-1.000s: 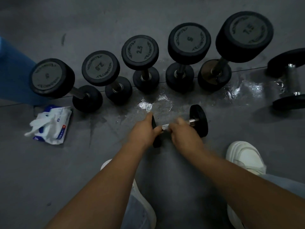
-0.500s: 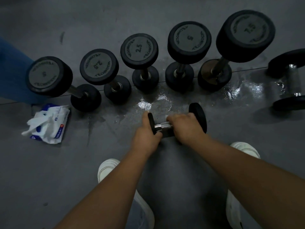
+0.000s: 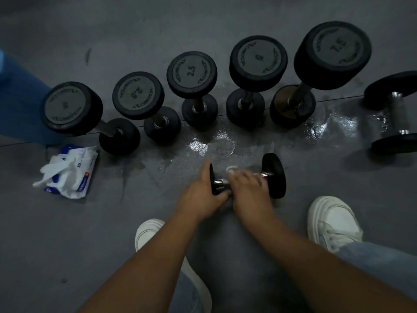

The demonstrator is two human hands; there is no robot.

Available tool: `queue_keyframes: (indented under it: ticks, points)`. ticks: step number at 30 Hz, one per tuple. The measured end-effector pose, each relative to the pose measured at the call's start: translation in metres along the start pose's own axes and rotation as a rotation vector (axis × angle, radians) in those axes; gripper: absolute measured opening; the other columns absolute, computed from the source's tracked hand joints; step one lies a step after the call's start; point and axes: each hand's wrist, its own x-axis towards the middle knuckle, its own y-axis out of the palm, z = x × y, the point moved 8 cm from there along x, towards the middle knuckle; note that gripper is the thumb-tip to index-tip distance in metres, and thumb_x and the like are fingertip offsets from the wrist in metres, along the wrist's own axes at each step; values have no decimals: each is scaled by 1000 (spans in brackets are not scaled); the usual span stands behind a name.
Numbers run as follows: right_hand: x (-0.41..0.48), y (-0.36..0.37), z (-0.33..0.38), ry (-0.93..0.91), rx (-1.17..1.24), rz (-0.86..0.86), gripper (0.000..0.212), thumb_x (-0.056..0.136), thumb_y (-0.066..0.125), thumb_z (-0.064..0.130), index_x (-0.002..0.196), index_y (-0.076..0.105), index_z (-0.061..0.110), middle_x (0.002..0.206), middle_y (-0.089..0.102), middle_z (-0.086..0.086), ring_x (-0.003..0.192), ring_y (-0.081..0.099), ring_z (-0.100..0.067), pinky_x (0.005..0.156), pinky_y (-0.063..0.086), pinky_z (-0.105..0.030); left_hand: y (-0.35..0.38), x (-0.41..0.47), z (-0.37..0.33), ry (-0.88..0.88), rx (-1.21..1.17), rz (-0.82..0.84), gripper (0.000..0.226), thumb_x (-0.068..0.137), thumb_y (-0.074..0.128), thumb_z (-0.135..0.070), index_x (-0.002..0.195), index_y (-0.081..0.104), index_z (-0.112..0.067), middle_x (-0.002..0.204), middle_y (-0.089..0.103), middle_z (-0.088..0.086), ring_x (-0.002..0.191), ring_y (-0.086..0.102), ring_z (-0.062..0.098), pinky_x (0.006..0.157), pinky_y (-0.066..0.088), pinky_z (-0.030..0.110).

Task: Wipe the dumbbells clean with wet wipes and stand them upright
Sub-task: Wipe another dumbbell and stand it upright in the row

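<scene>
head | I read TECHNOGYM, 2.5, 2.5, 5, 7.5 on upright dumbbells (image 3: 191,74) | I count five upright, two lying on floor (image 3: 90,245) | left hand (image 3: 203,193) grips small dumbbell (image 3: 274,175) end | right hand (image 3: 248,188) wraps wipe (image 3: 231,170) round its handle

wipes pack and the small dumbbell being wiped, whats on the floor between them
In the head view, nothing stands between the wipes pack and the small dumbbell: only grey floor with dark wet streaks.

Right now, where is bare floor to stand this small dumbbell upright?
Bare floor lies between the wipes pack and the left hand, and right of the small dumbbell, before the lying dumbbell. The upright row is crowded.
</scene>
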Motion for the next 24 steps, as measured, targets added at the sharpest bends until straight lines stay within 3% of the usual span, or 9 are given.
queue_keyframes:
  ticks: [3, 6, 9, 12, 14, 16, 19, 22, 24]
  points:
    - [-1, -9, 11, -141, 137, -109, 42, 71, 46, 25, 107, 68, 26, 104, 70, 9, 98, 64, -17, 82, 45, -35, 6, -4, 3, 55, 42, 139, 110, 74, 79, -30, 153, 3, -33, 118, 66, 12, 101, 65, 31, 74, 45, 28]
    - [5, -9, 4, -62, 78, -93, 38, 75, 55, 20, 111, 66, 28, 115, 67, 11, 107, 62, -15, 87, 44, -36, -1, -1, 7, 39, -73, 85, 105, 75, 81, -29, 153, 10, -34, 120, 66, 11, 101, 64, 29, 77, 45, 27]
    - [8, -12, 10, -210, 49, -102, 35, 75, 51, 25, 105, 68, 29, 106, 70, 12, 103, 63, -12, 86, 45, -34, -2, -3, 8, 35, -159, 36, 101, 81, 78, -33, 155, 9, -37, 122, 66, 10, 101, 64, 27, 82, 47, 29]
    - [23, -17, -9, -48, 70, -57, 42, 77, 51, 17, 117, 61, 27, 115, 65, 7, 111, 57, -17, 90, 40, -36, -4, -1, 8, 47, -160, -1, 92, 90, 67, -43, 156, 2, -38, 126, 64, 14, 107, 63, 31, 86, 46, 30]
    - [22, -12, -2, -102, 74, -6, 50, 75, 47, 17, 123, 60, 25, 125, 62, 6, 119, 55, -16, 98, 36, -38, -4, -2, 5, 55, -138, 0, 88, 93, 61, -47, 156, -1, -38, 126, 64, 17, 107, 63, 34, 86, 47, 34]
    - [23, -6, 5, -198, 59, 33, 48, 75, 45, 18, 120, 61, 27, 120, 65, 5, 118, 56, -17, 101, 34, -40, -5, -1, 3, 49, -124, -9, 84, 95, 56, -49, 156, -1, -38, 129, 62, 18, 110, 62, 35, 86, 47, 35]
    - [26, -15, -13, -59, 71, -22, 40, 84, 48, 20, 122, 56, 28, 130, 58, 7, 124, 51, -15, 103, 33, -37, -10, 3, 3, 9, -124, -61, 76, 97, 49, -52, 155, 2, -40, 131, 61, 20, 113, 60, 39, 89, 48, 39]
    - [22, -9, 3, -219, 61, 56, 45, 80, 54, 17, 124, 55, 27, 133, 55, 8, 129, 45, -13, 108, 27, -39, -13, 7, 0, 9, -68, -83, 73, 98, 42, -56, 155, 0, -39, 128, 62, 22, 109, 62, 40, 89, 49, 43]
    - [29, -16, -5, -113, 59, 47, 50, 75, 57, 17, 124, 54, 29, 132, 54, 7, 128, 44, -15, 107, 26, -38, -13, 8, -1, 22, -21, -38, 86, 95, 53, -55, 156, -6, -36, 130, 62, 19, 111, 62, 37, 88, 49, 40]
